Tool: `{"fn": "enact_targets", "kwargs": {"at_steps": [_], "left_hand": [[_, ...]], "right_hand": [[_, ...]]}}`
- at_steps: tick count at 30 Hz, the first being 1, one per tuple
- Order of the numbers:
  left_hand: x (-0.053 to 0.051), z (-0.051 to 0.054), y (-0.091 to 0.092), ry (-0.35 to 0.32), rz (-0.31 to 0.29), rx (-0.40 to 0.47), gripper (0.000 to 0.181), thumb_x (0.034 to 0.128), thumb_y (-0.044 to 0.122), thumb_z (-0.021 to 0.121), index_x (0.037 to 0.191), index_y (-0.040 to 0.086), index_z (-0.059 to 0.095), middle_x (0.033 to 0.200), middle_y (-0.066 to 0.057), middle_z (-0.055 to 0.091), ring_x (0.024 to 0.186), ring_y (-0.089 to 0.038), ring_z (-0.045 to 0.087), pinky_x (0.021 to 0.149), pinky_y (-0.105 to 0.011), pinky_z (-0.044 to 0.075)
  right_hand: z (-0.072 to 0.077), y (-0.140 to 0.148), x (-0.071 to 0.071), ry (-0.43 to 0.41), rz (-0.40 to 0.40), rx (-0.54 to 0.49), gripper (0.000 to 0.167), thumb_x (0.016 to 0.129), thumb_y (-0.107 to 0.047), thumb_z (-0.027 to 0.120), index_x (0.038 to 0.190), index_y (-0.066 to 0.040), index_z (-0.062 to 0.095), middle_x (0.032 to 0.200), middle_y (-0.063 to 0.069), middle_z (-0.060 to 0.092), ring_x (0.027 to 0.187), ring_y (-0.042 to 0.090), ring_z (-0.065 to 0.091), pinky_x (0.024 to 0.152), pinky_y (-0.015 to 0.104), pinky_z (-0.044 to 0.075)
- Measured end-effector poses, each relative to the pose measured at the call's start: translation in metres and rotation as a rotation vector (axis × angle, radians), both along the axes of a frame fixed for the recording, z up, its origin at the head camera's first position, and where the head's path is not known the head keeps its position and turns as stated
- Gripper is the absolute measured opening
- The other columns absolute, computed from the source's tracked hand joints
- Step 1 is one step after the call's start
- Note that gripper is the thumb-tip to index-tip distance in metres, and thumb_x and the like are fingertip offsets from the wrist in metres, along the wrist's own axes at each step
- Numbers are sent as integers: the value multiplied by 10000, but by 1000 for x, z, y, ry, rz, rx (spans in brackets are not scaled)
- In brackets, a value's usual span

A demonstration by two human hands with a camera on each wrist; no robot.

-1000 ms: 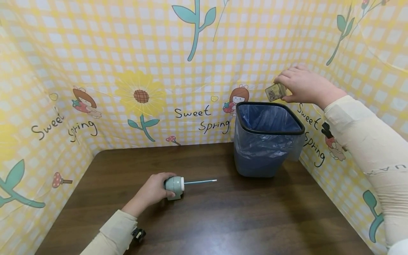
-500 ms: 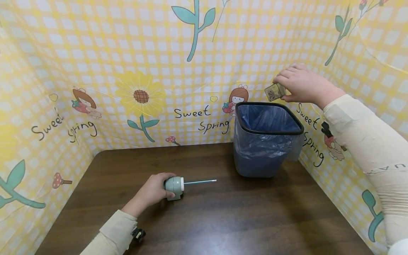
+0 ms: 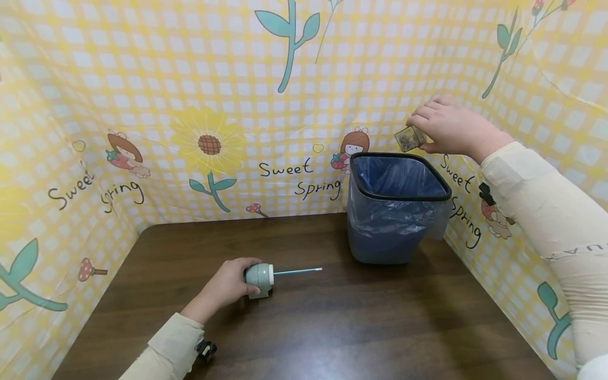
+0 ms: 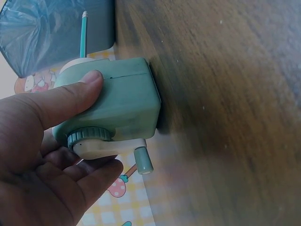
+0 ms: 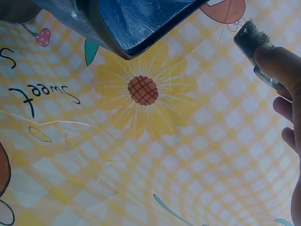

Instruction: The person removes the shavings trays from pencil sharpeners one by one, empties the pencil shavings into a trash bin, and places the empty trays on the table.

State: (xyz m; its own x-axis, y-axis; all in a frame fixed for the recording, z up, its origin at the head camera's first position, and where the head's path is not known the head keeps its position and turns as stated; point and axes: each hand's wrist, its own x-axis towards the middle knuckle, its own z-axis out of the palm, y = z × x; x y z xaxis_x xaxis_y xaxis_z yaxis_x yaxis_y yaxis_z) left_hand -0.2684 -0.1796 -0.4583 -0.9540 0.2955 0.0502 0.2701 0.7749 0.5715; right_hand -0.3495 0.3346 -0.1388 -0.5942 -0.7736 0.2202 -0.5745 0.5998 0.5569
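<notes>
My left hand (image 3: 230,281) grips a green crank pencil sharpener (image 3: 259,279) on the table. Its thumb lies on the casing in the left wrist view, near the crank handle (image 4: 143,160). A teal pencil (image 3: 298,272) sticks out of the sharpener's white front, pointing right. In my right hand (image 3: 448,127) is a small clear shavings drawer (image 3: 409,138), pinched by one end and tilted above the back right rim of the trash bin (image 3: 380,245). Dark shavings (image 5: 254,34) fill the drawer's outer end in the right wrist view.
The bin stands at the table's back right, lined with a clear bag (image 3: 404,219) folded over its black rim. Checked yellow cloth (image 3: 285,126) walls the brown table (image 3: 323,327) at the back and both sides.
</notes>
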Motion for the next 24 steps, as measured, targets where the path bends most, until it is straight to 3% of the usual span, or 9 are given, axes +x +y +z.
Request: {"fn": "enact_targets", "kwargs": {"at_steps": [24], "left_hand": [[1, -1, 2, -3, 12, -3, 666, 711, 192, 949, 1319, 166, 678, 1213, -46, 701, 934, -190, 638, 801, -407, 553]], "right_hand": [[-1, 0, 2, 32, 4, 63, 680, 748, -186, 904, 1299, 45, 579, 1263, 268, 620, 1197, 453, 553, 1080, 582, 360]]}}
